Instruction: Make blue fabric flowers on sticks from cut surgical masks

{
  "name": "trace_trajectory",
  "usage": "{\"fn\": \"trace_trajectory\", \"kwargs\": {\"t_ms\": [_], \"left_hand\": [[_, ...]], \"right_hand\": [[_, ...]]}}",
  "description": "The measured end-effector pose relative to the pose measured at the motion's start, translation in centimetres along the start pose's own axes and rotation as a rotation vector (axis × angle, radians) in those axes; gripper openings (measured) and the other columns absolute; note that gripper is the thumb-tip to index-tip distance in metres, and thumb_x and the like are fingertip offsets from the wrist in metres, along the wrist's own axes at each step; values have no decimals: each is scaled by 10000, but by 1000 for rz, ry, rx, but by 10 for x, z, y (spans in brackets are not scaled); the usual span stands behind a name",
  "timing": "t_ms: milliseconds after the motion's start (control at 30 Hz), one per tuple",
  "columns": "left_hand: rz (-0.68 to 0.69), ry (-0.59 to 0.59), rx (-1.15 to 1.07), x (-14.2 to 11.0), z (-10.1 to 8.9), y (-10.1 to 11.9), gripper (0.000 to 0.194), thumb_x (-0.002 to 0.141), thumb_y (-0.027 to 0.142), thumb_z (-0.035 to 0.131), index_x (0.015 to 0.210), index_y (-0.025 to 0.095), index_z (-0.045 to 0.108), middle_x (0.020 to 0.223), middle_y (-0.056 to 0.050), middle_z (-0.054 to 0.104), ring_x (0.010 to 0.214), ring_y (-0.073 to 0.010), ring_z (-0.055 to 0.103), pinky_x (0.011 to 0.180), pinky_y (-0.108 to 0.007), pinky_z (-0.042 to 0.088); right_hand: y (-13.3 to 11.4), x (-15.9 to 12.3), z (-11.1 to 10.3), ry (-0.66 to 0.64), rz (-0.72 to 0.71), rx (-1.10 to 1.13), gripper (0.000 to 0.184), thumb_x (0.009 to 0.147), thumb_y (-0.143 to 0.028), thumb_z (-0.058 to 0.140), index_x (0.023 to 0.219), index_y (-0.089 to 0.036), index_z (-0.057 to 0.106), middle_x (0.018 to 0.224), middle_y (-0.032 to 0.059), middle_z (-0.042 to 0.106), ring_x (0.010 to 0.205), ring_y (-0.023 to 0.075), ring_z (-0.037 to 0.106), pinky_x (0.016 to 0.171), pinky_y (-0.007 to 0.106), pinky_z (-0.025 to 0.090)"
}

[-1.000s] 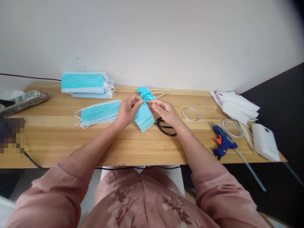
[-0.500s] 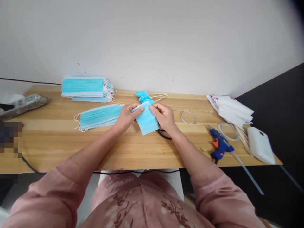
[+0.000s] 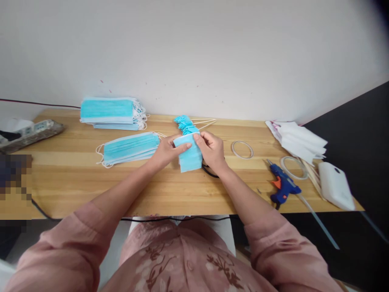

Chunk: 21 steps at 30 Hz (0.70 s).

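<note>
Blue sheet: I hold this blue sheet [image 3: 191, 159] between both hands over the middle of the tabletop [image 3: 152, 198], just on the near side of the ruffled blue bundle [image 3: 184, 123] with its pale sticks [image 3: 204, 121].
Left hand: my left hand [image 3: 166, 150] grips the sheet's left side, thumb flat on the face toward me, fingers mostly hidden behind.
Right hand: my right hand [image 3: 212, 149] pinches the far right part, thumb over the pale edge, fingers curled.
Step in hand: I judge that I am steadying and shaping the sheet with my thumbs.
Next move calls for: a light, even pinch, I think, since the material looks thin and floppy.
Pointing: the pale edge faces far, its right end a little farther than its left; the loose edge hangs toward me.
Long axis: seemingly near to far, though my fingers cover too much to be certain.
Left of me: loose masks [image 3: 131, 147] lie just beside my left hand, the mask stack [image 3: 106, 108] farther off.
Right of me: a black loop [image 3: 209, 172] is partly hidden beneath my wrist; the glue gun [image 3: 283, 187] lies well apart.
</note>
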State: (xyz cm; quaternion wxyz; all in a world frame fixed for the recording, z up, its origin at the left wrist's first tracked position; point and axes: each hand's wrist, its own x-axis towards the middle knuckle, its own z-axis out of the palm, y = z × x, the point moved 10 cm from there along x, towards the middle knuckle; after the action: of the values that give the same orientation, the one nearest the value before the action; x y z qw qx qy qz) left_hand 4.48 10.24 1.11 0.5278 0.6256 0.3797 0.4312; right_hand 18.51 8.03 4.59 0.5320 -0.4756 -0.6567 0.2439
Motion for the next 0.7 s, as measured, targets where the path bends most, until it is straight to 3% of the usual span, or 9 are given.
{"fn": "trace_trajectory", "kwargs": {"t_ms": [167, 333, 467, 567, 700], "left_hand": [[-100, -129, -46, 0, 14, -23, 373, 706, 495, 811, 751, 149, 678, 736, -35, 692, 663, -160, 608, 649, -297, 506], [-109, -153, -57, 1, 17, -22, 362, 671, 466, 838, 746, 145, 690, 749, -37, 717, 678, -160, 623, 679, -301, 517], [-103, -184, -40, 1, 21, -16, 356, 675, 454, 837, 729, 148, 665, 655, 0, 641, 576, -117, 532, 568, -258, 442], [-45, -119, -31, 3, 13, -9, 369, 713, 480, 800, 710, 161, 615, 620, 21, 573, 571, -106, 479, 546, -246, 387], [5, 92, -49, 4, -12, -6, 381, 754, 511, 747, 706, 177, 568, 642, 26, 527, 609, -111, 469, 555, -241, 373]], "right_hand": [[-3, 1, -11, 97, -26, -11, 434, 953, -434, 563, 624, -214, 384, 582, -56, 302, 551, 92, 286, 515, 252, 254], [1, 4, -19, 150, -5, -7, 450, 955, -466, 560, 631, -216, 374, 587, -54, 304, 556, 94, 289, 515, 254, 249], [7, 6, -25, 189, 24, 17, 459, 947, -518, 569, 642, -211, 415, 597, -53, 313, 564, 95, 298, 518, 250, 265], [13, 7, -29, 222, 43, 72, 466, 937, -546, 582, 646, -211, 441, 596, -53, 332, 565, 96, 324, 522, 243, 299], [25, 10, -24, 193, 67, 235, 405, 914, -534, 630, 687, -211, 536, 621, -38, 494, 586, 111, 488, 575, 252, 438]]}}
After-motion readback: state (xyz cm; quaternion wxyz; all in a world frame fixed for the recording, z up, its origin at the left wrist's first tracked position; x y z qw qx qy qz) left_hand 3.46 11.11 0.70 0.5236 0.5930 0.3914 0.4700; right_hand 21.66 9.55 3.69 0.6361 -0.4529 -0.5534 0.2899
